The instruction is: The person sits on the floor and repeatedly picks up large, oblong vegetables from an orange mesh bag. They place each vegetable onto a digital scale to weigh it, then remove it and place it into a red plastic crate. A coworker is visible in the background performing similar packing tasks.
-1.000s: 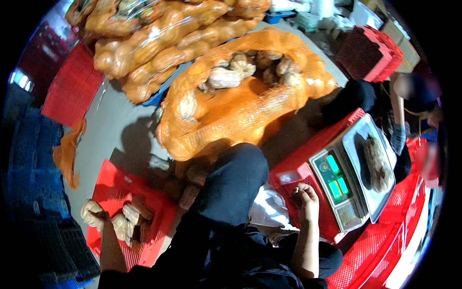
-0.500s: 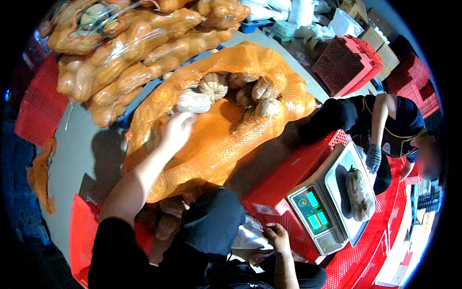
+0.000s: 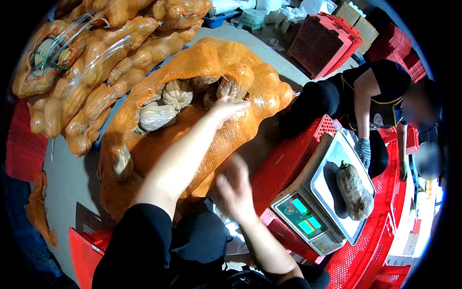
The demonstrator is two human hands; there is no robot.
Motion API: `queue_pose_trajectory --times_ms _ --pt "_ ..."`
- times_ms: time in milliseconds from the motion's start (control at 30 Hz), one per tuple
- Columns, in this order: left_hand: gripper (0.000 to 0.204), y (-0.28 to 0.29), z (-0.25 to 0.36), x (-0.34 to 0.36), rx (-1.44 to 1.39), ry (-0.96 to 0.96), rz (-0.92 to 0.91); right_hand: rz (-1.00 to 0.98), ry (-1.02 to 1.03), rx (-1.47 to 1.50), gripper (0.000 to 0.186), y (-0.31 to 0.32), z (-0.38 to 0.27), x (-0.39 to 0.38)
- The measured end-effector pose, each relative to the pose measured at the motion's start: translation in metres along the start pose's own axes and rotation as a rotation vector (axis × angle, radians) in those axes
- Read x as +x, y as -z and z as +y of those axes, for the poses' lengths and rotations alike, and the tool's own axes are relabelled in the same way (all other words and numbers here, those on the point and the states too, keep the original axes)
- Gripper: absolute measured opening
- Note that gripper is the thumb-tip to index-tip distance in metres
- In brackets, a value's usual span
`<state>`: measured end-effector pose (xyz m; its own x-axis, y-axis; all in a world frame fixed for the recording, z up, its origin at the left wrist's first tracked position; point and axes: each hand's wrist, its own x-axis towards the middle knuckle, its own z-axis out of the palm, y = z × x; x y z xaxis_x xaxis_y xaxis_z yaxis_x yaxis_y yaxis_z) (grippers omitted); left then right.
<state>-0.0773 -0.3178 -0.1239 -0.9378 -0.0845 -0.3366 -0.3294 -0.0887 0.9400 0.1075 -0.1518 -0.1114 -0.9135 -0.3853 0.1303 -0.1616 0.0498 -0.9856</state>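
My left hand (image 3: 230,109) reaches over the mouth of a large orange mesh sack (image 3: 211,159), its fingers stretched out beside a ribbed pumpkin (image 3: 232,88). Whether they touch it I cannot tell. Motion blurs my right hand (image 3: 237,191), raised by the sack's near edge; thumb and fingers look spread, with nothing visible in them. Inside the sack's opening lie a round ribbed pumpkin (image 3: 178,94) and a pale oblong one (image 3: 157,116). On the pan of a scale (image 3: 301,221) to my right rests a long mottled squash (image 3: 355,191).
Filled orange mesh sacks (image 3: 115,62) are heaped at the far left. Red crates (image 3: 284,168) stand under and around the scale, with stacked ones (image 3: 320,45) farther back. A co-worker (image 3: 368,96) in dark clothes and grey gloves bends beside the scale.
My left hand has moved right, from the pale oblong pumpkin to the opening's right side. My right hand has risen from beside the scale toward the sack. The view has shifted too.
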Motion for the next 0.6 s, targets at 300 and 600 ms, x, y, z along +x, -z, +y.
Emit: queue_pose_trajectory --times_ms 300,600 --pt "0.065 0.037 -0.063 -0.024 -0.365 0.12 -0.008 0.465 -0.531 0.716 0.055 0.03 0.116 0.151" --pt "0.053 0.095 -0.044 -0.14 -0.562 -0.123 0.385 0.242 -0.353 0.248 0.043 0.012 0.04 0.076"
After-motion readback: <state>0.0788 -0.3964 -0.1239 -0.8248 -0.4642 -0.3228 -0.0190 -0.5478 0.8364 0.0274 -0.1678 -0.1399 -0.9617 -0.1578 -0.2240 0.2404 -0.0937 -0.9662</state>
